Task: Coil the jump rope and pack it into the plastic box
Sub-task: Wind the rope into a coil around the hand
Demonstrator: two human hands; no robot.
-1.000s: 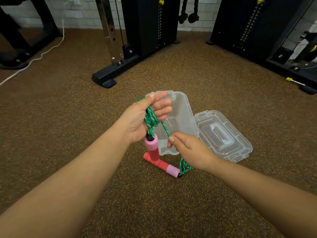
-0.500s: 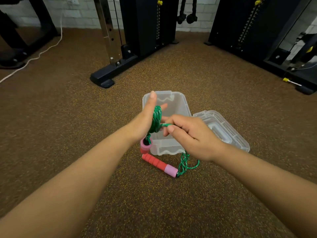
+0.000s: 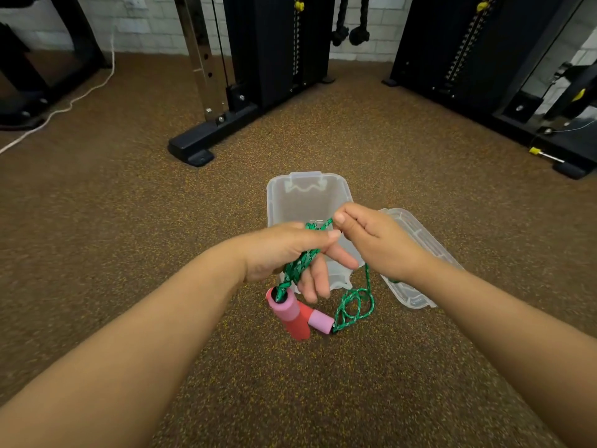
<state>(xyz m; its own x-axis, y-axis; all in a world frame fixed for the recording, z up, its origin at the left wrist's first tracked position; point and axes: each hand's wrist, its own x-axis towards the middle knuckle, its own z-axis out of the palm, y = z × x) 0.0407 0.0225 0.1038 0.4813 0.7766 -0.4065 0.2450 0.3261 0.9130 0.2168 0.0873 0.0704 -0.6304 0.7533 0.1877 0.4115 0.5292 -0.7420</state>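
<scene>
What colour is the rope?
Green with pale flecks; the rope shows best in the head view.

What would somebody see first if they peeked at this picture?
Two hands in the middle: the left hand has green rope wound around it, and the right hand pinches a strand. A pink-and-red handle dangles below. Behind them, an open clear box sits on the brown floor, its lid beside it.

Green rope point(image 3: 298, 265) coiled round my left hand point(image 3: 284, 250), one pink-red handle point(image 3: 287, 313) dangling, other handle point(image 3: 319, 321) on floor. Clear box point(image 3: 281, 202) open, lid point(image 3: 416, 299) beside it.
</scene>
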